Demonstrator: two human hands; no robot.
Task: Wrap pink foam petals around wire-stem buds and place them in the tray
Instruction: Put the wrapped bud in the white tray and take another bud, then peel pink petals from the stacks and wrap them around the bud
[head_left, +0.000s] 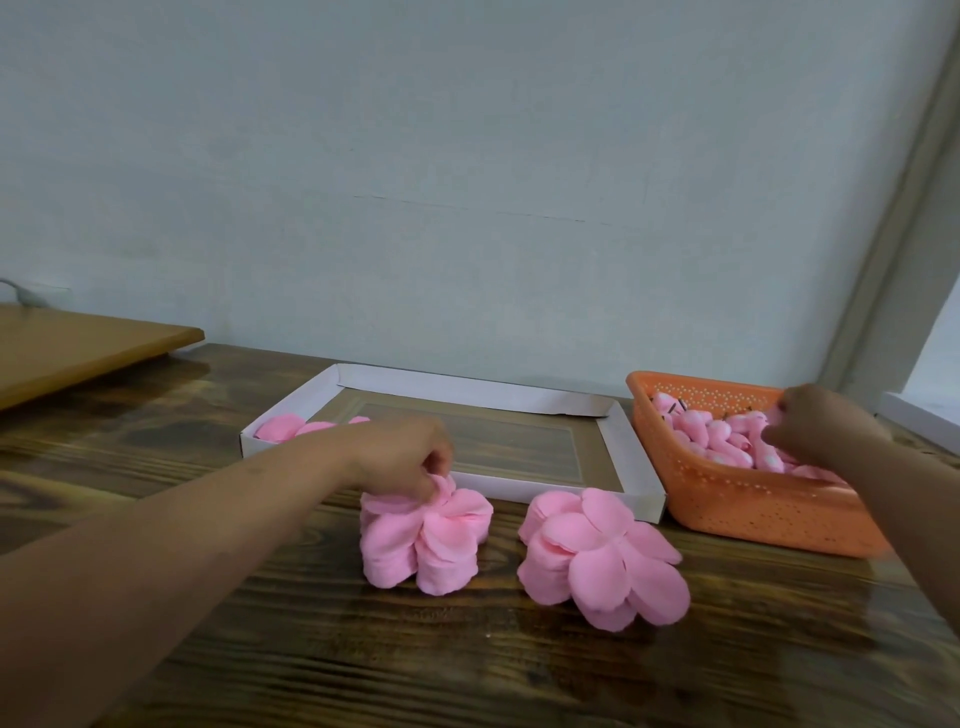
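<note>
Head view: dark wood table (467, 670), pale wall (467, 156); left hand (400, 457) fingers pinching petal stack (421, 540); right hand (826, 426) fingers unclear.

Nothing to read here: no lettering, label, brand, number or sign shows on anything in view.
</note>
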